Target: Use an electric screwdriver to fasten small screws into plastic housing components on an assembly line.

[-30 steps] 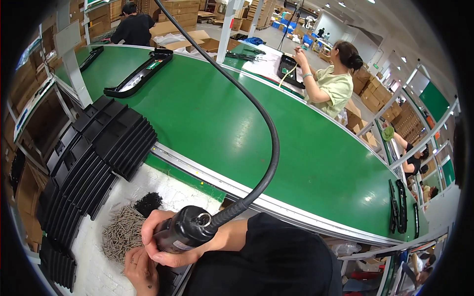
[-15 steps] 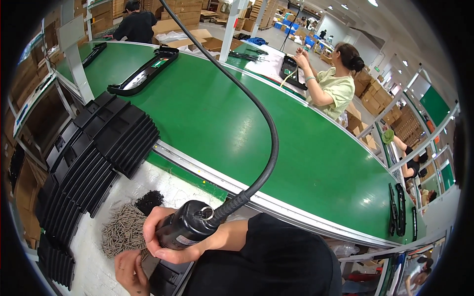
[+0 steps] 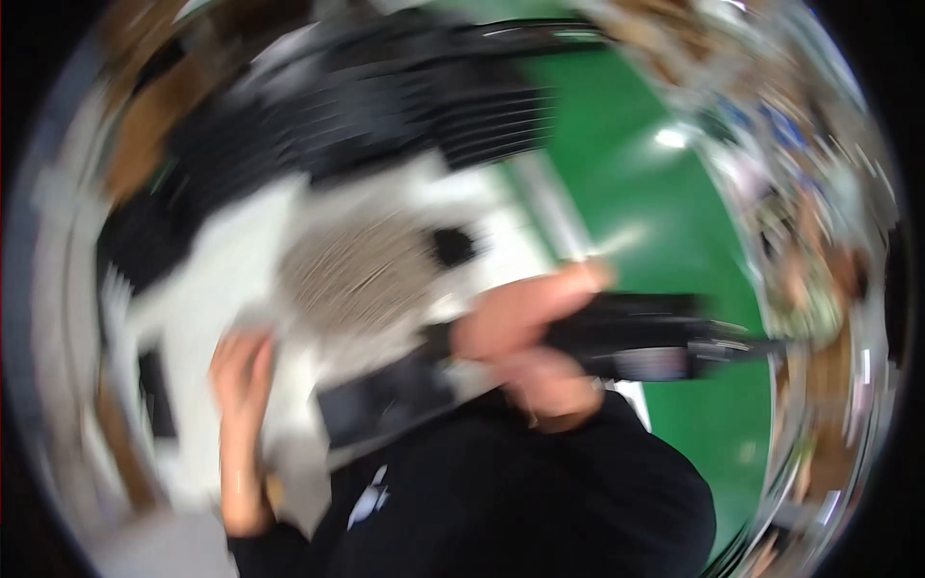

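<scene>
My right hand (image 3: 540, 332) is wrapped round a black corded electric screwdriver (image 3: 636, 337), which lies nearly level with its cord end to the right. Its tip end is blurred, near a black plastic panel (image 3: 385, 400) in front of me on the white worktop (image 3: 231, 241). Beyond the panel spreads a heap of metal screws (image 3: 356, 275), with a small pile of black pieces (image 3: 453, 247) at its right edge. Left of the panel, my left hand (image 3: 243, 371) hovers over or rests on the worktop; motion smears its fingers, and I see no object in it.
Stacked black ribbed plastic panels (image 3: 356, 116) line the far side of the worktop. A green conveyor belt (image 3: 617, 183) runs along the right behind a pale metal rail (image 3: 554, 207). Across the belt a person in a light green top (image 3: 809, 299) shows blurred.
The view has swung down and left, bringing the worktop to the middle. The screwdriver has tipped to nearly level in my right hand. My left hand is now farther from the screws.
</scene>
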`<state>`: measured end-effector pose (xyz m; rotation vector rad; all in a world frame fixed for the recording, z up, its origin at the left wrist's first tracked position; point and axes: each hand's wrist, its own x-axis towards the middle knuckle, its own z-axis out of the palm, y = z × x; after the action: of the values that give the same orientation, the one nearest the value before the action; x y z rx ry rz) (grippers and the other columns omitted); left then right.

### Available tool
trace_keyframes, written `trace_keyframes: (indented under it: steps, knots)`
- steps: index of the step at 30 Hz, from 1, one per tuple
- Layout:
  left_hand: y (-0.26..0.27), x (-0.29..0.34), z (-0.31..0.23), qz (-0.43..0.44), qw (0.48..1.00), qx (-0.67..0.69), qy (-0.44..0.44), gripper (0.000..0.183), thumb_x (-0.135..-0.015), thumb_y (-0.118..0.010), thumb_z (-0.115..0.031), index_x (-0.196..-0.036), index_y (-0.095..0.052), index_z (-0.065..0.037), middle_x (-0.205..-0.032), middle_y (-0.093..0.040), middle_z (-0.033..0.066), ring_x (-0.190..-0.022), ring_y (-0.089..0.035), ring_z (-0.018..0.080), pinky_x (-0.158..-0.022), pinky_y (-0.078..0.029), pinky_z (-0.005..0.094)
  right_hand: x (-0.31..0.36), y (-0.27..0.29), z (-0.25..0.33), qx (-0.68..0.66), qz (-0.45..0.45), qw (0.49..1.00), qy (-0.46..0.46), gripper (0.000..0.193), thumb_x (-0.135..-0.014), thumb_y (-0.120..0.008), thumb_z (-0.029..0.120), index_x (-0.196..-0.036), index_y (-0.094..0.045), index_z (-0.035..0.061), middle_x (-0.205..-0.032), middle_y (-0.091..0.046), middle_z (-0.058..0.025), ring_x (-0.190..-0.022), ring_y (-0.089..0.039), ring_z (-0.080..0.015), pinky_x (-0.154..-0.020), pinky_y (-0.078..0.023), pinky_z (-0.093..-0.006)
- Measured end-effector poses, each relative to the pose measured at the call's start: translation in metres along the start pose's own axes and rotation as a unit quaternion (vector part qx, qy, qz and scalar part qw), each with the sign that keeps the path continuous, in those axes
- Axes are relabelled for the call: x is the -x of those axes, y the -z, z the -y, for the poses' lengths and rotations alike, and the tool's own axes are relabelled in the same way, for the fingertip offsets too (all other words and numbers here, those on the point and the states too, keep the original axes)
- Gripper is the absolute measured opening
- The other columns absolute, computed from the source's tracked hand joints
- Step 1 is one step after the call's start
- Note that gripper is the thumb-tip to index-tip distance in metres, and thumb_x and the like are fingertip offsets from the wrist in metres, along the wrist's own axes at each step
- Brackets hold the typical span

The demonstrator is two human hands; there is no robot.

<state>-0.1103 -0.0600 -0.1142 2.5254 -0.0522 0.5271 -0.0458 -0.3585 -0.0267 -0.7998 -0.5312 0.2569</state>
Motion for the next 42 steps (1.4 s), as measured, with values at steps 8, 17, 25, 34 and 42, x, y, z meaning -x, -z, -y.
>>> trace_keyframes:
  steps: [8,17,25,34,42]
  knots:
    - [0.003,0.013,0.012,0.026,1.0,0.002,0.017,0.011,-0.075,-0.073,-0.002,-0.085,-0.071,-0.002,-0.083,-0.067,0.008,-0.079,-0.062,0.0258,-0.072,-0.051,0.0339,-0.012,0.022,-0.021,0.069,0.029,0.984,0.164,0.033,-0.082,-0.058,0.007,-0.11,-0.041,0.0078,-0.061,-0.048,0.0003,-0.047,-0.046,-0.0105,-0.054,-0.04,-0.0258]
    - [-0.003,-0.006,0.009,0.061,0.997,-0.024,-0.037,0.012,-0.073,-0.074,-0.007,-0.084,-0.071,-0.004,-0.076,-0.062,0.0053,-0.081,-0.058,0.0229,-0.071,-0.05,0.0338,0.0,0.015,-0.024,0.093,0.003,0.983,0.16,0.032,-0.081,-0.057,0.008,-0.109,-0.041,0.007,-0.061,-0.046,-0.0006,-0.047,-0.044,-0.0106,-0.054,-0.04,-0.0269]
    - [0.007,-0.023,0.008,0.169,0.979,-0.074,-0.082,0.009,-0.073,-0.071,-0.007,-0.075,-0.064,-0.002,-0.066,-0.058,0.0071,-0.072,-0.058,0.0251,-0.063,-0.05,0.0371,-0.002,0.01,-0.02,0.121,0.034,0.982,0.14,0.027,-0.082,-0.054,0.008,-0.107,-0.043,0.0069,-0.061,-0.042,0.0024,-0.051,-0.04,-0.0072,-0.059,-0.037,-0.0248]
    - [0.018,0.011,-0.035,0.091,0.98,0.171,0.051,0.015,-0.071,-0.069,0.004,-0.084,-0.066,-0.001,-0.07,-0.064,0.0089,-0.063,-0.065,0.0201,-0.057,-0.051,0.028,-0.008,-0.003,-0.032,0.085,0.076,0.988,0.108,0.029,-0.082,-0.055,0.008,-0.109,-0.044,0.0086,-0.062,-0.045,0.0029,-0.052,-0.044,-0.0077,-0.059,-0.038,-0.0244]
    - [-0.026,0.045,-0.051,0.058,0.968,0.243,0.006,0.016,-0.071,-0.072,0.003,-0.086,-0.067,-0.001,-0.083,-0.065,0.0088,-0.075,-0.063,0.0238,-0.061,-0.052,0.032,-0.004,-0.012,-0.048,0.123,0.138,0.98,0.08,0.035,-0.08,-0.065,0.007,-0.107,-0.044,0.0123,-0.059,-0.051,0.0037,-0.044,-0.047,-0.0077,-0.05,-0.043,-0.0207]
